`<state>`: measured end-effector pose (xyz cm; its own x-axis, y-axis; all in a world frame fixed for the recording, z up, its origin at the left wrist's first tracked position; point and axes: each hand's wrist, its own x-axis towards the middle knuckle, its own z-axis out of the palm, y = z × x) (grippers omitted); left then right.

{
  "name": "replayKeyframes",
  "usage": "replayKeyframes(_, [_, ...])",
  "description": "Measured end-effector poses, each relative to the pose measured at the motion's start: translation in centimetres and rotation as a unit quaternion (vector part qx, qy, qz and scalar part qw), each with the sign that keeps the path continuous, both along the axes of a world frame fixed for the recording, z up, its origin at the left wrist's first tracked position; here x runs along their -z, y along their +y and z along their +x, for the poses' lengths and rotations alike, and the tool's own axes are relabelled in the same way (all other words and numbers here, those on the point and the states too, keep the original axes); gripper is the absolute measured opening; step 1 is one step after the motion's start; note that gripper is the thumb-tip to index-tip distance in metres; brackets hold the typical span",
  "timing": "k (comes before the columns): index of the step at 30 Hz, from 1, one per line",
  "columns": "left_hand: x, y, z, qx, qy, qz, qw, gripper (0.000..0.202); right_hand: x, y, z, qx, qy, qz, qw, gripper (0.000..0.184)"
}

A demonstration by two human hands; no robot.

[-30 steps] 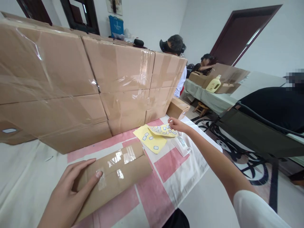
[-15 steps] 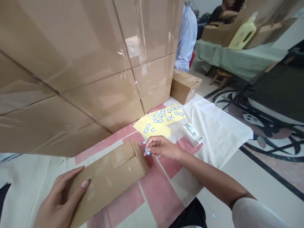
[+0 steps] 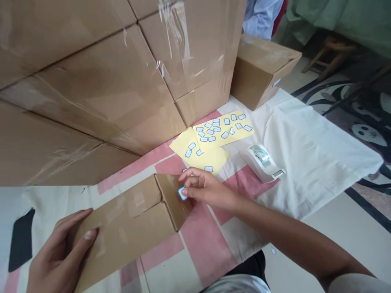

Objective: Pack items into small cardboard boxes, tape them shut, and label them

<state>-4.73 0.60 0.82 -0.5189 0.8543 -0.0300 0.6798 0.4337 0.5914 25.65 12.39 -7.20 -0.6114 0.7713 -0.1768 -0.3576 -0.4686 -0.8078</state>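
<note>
A long cardboard box (image 3: pixel 131 232) lies on the checked cloth, its end face turned to the right. My left hand (image 3: pixel 61 252) grips the near left part of this box, thumb on top and fingers over the far edge. Between the thumb and fingers of my right hand (image 3: pixel 201 187) is a small blue-edged white sticker (image 3: pixel 182 193), held against or just in front of the box's end face; contact I cannot make out. Beyond that hand lie yellow sheets (image 3: pixel 224 132) scattered with several similar stickers. A white tape dispenser (image 3: pixel 262 162) stands to the right of them.
Taped cardboard boxes (image 3: pixel 106 89) form a tall stack along the far side. Another carton (image 3: pixel 259 73) with a label on its end stands at the back right, near a person's blue sleeve (image 3: pixel 262 18). A wooden stool (image 3: pixel 331 55) is on the floor. A dark object (image 3: pixel 22 240) lies at left.
My view has tilted down and closer. The box's end face has turned more into view, and my right hand has brought the sticker up to it. My left hand keeps its hold.
</note>
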Motion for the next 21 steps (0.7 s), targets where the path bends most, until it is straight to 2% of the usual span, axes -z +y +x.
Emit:
replayKeyframes(4, [-0.5, 0.1, 0.7, -0.067, -0.029, -0.005, 0.997, 0.050, -0.4, -0.3, -0.2, 0.019, -0.012, -0.008, 1.000, 0.031])
replayKeyframes(11, [-0.7, 0.4, 1.0, -0.055, 0.000, 0.002, 0.999, 0.049, -0.5, -0.4, -0.4, 0.034, 0.019, 0.007, 0.999, 0.030])
replayKeyframes(15, [-0.7, 0.4, 1.0, -0.062, -0.006, 0.001, 0.998, 0.048, -0.3, 0.0, -0.3, 0.047, -0.015, 0.068, 0.996, 0.028])
replayKeyframes(17, [-0.7, 0.3, 1.1, -0.062, 0.001, 0.002, 0.998, 0.048, -0.1, 0.1, -0.4, 0.047, -0.037, 0.085, 0.995, 0.031])
replayKeyframes(21, [-0.6, 0.0, 1.0, -0.066, -0.012, -0.003, 0.998, 0.050, 0.5, -0.1, -0.7, 0.031, -0.046, 0.067, 0.996, 0.041])
